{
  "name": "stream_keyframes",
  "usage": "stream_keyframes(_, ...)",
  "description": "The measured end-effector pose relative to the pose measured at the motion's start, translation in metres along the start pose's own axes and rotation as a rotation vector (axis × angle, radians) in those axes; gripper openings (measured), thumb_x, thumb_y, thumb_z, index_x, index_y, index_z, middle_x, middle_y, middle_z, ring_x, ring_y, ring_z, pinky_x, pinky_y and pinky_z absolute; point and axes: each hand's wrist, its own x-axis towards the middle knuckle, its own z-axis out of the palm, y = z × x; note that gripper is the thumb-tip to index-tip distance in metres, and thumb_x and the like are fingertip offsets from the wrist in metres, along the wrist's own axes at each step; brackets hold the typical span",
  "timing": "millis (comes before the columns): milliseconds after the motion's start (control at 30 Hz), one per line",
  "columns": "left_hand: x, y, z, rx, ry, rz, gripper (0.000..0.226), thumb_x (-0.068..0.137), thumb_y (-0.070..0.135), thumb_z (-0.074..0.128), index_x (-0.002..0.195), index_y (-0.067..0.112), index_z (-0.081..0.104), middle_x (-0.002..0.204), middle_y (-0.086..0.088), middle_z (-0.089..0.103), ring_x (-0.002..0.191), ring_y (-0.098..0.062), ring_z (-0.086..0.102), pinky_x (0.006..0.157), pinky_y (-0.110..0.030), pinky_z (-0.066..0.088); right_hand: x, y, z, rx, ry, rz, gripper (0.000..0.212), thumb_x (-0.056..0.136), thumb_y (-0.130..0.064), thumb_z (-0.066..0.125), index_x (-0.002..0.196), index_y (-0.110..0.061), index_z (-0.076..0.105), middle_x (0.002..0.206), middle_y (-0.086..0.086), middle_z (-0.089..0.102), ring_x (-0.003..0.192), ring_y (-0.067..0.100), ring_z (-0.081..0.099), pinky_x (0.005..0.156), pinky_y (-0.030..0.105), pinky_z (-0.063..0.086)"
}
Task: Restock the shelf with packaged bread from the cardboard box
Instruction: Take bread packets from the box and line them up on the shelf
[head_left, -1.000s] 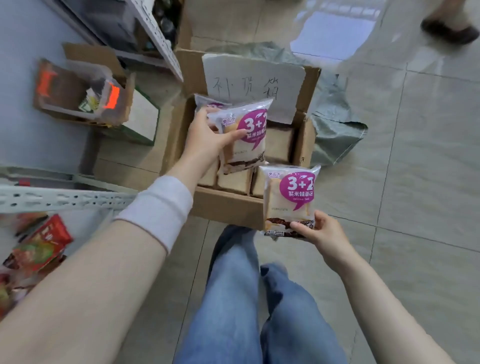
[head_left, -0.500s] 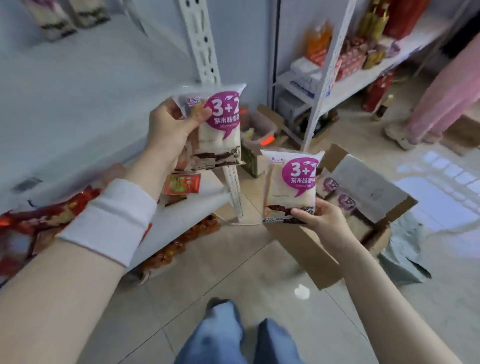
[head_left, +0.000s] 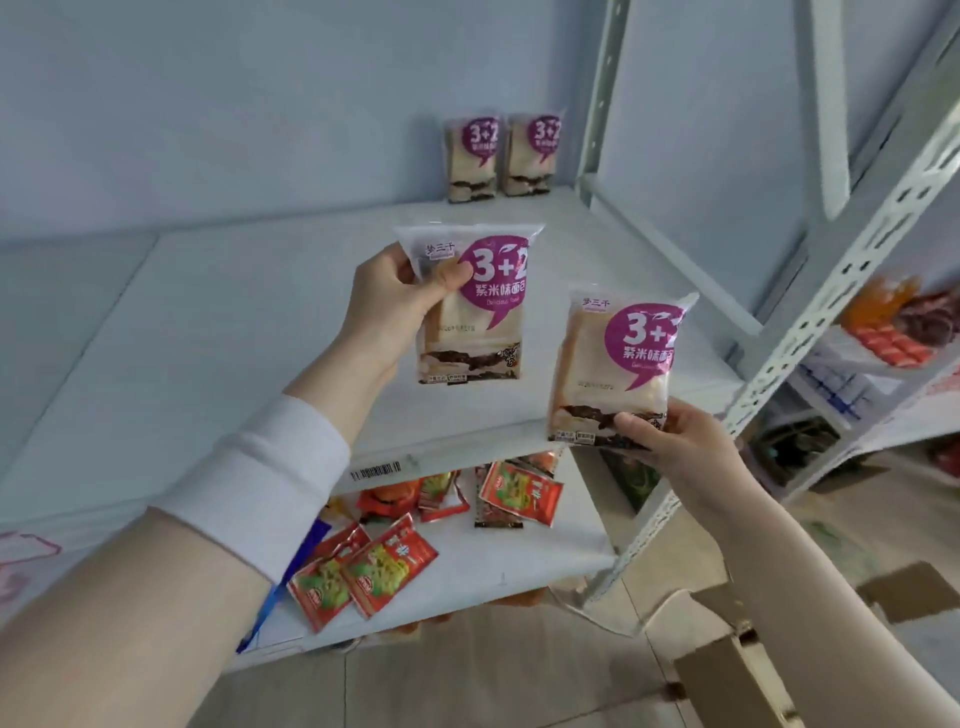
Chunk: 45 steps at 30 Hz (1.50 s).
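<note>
A shop; metal shelving (head_left: 519, 436) stocked with packaged snacks (head_left: 363, 571).

cardboard box (head_left: 727, 670) cut off at bottom edge, far-right shelf goods (head_left: 904, 327) blurred

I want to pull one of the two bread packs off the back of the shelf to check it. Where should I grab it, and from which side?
Take the right-hand pack by its top, pinching front and back from above. It stands upright against the wall, close beside its neighbour, so the back and inner side seem blocked, while the top looks free.
</note>
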Motion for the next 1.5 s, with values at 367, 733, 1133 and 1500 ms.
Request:
stream_keyframes(367, 0.195, -0.041, 0.023, -0.03, 0.033, 0.005, 0.015, 0.081, 0.01, 0.068, 0.085, 0.022, 0.059, 0.083, 0.009, 0.067, 0.066, 0.001, 0.067, 0.057, -0.016, 0.053, 0.245, -0.063, 0.016, -0.074, 0.052, -0.102, 0.019, 0.081, -0.017, 0.069, 0.099, -0.012, 0.068, 0.096, 0.004, 0.07, 0.091, 0.018, 0.065, 0.093, 0.029, 0.049)
stream_keyframes(733, 0.359, -0.097, 0.056, -0.031, 0.2, 0.02, 0.017, 0.08, 0.013, 0.07, 0.09, 0.021, 0.058, 0.085, 0.012, 0.066, 0.066, 0.009, 0.065, 0.058, -0.01, 0.051, 0.44, -0.093, 0.05, -0.226, 0.12, -0.237, 0.018, 0.08, -0.025, 0.071, 0.096, -0.026, 0.062, 0.088, -0.007, 0.065, 0.079, 0.006, 0.059, 0.068, 0.013, 0.045)
stream_keyframes(1133, 0.383, -0.118, 0.059, 0.15, 0.382, 0.166, 0.045, 0.074, 0.023, 0.076, 0.103, 0.019, 0.042, 0.101, 0.006, 0.055, 0.09, -0.002, 0.054, 0.078, -0.018, 0.052, 0.464, -0.086, 0.057, -0.349, 0.283, -0.285, 0.029, 0.073, -0.027, 0.077, 0.088, -0.025, 0.053, 0.073, -0.019, 0.053, 0.066, -0.004, 0.051, 0.056, 0.004, 0.039)
stream_keyframes(1500, 0.313, -0.091, 0.045, 0.663, 0.32, 0.231, 0.073, 0.076, 0.033, 0.072, 0.134, 0.006, 0.034, 0.131, -0.012, 0.044, 0.122, -0.026, 0.043, 0.1, -0.031, 0.033, 0.354, -0.098, 0.062, -0.906, 0.328, -0.207, 0.075, 0.082, -0.032, 0.067, 0.143, -0.015, 0.027, 0.145, 0.008, 0.034, 0.135, 0.027, 0.028, 0.11, 0.04, 0.029)
